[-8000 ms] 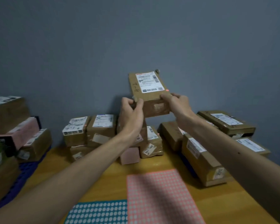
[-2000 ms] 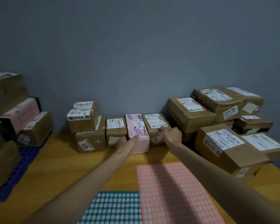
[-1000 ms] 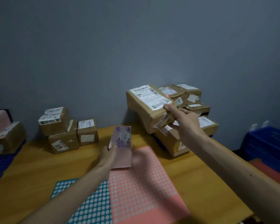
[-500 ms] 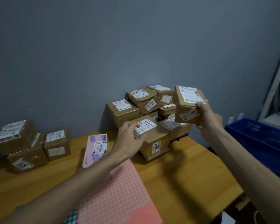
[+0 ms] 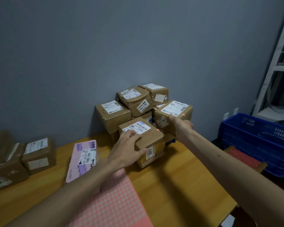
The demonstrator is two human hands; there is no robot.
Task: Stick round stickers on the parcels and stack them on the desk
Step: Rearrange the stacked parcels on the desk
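A stack of brown parcels [image 5: 133, 102] stands against the wall on the wooden desk [image 5: 184, 181]. My left hand [image 5: 129, 147] grips the near left corner of the front brown parcel [image 5: 152, 138], fingers on top and thumb on its front face. That parcel carries a red round sticker [image 5: 157, 129]. My right hand [image 5: 181, 126] holds the near side of another brown parcel [image 5: 174, 112], which sits at the stack's right side and bears a red sticker [image 5: 183, 115]. The pink sticker sheet [image 5: 115, 203] lies under my left forearm.
A pink parcel [image 5: 84, 158] lies flat left of the stack. More brown parcels [image 5: 38, 154] stand at the far left. Past the desk's right edge are a blue crate [image 5: 261, 141], a red sheet [image 5: 243, 158] and a white shelf [image 5: 275, 66].
My right hand has lowered its parcel from mid-air onto the stack's right side. My left hand has slid from the front parcel's label to its near corner.
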